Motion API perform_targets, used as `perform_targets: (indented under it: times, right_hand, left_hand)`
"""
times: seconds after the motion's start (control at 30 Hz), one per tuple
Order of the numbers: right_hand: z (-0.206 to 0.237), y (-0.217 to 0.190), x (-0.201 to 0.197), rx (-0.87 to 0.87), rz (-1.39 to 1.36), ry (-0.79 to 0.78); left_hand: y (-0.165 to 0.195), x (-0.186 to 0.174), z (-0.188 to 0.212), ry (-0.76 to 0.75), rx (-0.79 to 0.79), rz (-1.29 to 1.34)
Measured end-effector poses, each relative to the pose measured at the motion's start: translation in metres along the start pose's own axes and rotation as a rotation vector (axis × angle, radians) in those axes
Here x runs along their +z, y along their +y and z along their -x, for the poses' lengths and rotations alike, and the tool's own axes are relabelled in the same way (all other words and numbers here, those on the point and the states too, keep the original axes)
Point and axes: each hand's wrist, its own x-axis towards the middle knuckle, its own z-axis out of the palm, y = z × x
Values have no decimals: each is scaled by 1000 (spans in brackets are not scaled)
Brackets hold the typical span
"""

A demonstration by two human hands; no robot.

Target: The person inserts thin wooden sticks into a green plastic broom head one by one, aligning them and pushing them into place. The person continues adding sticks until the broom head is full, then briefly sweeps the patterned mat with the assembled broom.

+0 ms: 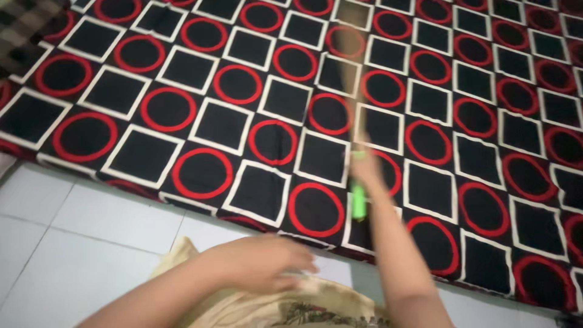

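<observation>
Head view, single frame, motion-blurred. Right hand (366,167): closed around the green handle (358,203) of a long stick-like tool (346,79), probably a broom or mattress beater; long axis runs 12 to 6 o'clock, blurred shaft extending toward 12 over the patterned mattress (200,121), which is black with red circles and white squares. Right forearm rises from 5 o'clock. Left hand (267,261): at 7 o'clock from the handle, palm down, fingers spread flat on cream printed cloth (291,307), holding nothing. White tiled floor (67,243) at 8 o'clock.
</observation>
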Motion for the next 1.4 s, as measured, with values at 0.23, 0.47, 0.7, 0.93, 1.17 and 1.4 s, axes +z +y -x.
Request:
perform_targets:
  times: [0.23, 0.47, 0.7, 0.93, 1.17, 1.4]
  right_hand:
    - [7, -87, 114, 18, 212, -156]
    - [100, -211, 320, -854, 88, -606]
    - [9, -104, 90, 41, -594, -208]
    - [39, -125, 243, 188, -530, -481]
    - [2, -151, 210, 65, -640, -457]
    - [-94, -143, 197, 29, -615, 204]
  left_hand:
    - [-162, 9, 187, 1631, -598, 644]
    - [-278, 24, 235, 1865, -1018, 1069]
    - [-288, -20, 206, 1635, -1127, 323]
    - [-317, 5, 226, 1810, -952, 99]
    - [-299, -44, 362, 2178, -918, 193]
    - [-368, -196, 303, 1383, -1652, -24]
